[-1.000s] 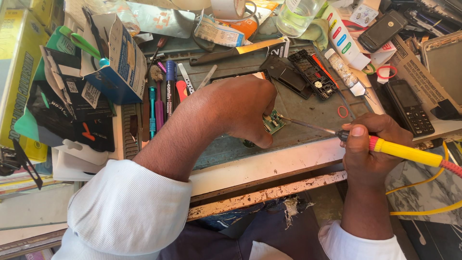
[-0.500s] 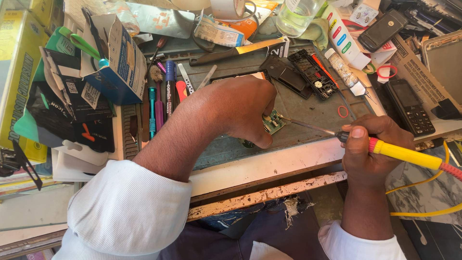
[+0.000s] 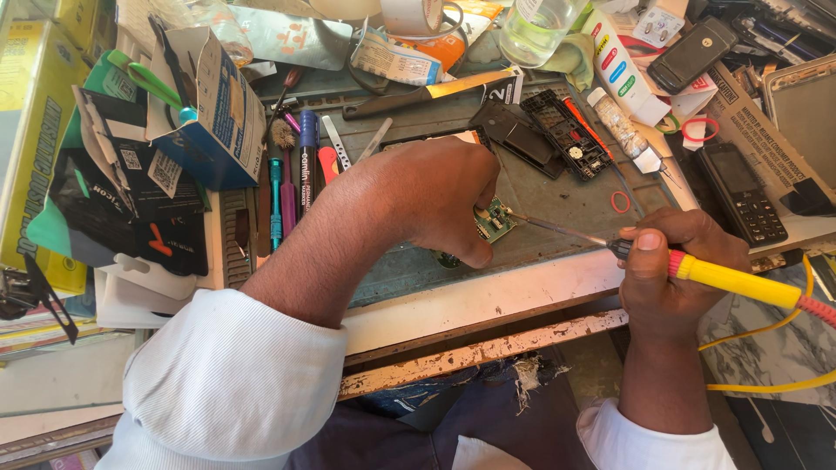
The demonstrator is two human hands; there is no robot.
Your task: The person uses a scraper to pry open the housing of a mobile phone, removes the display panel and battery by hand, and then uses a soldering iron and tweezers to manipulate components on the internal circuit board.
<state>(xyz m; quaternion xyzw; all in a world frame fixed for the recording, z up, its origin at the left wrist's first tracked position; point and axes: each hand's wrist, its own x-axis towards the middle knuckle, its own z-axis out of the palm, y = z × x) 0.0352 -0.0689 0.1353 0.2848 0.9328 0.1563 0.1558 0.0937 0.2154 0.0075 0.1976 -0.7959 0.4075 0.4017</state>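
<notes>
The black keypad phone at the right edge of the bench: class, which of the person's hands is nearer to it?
Right. The right hand, gripping the yellow-handled soldering iron, sits just below-left of the black keypad phone. The left hand pins the small green circuit board farther left.

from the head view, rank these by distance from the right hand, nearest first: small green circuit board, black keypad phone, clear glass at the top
1. Black keypad phone: just above-right of the right hand.
2. Small green circuit board: to its left, under the left hand.
3. Clear glass: far up at the top edge.
</notes>
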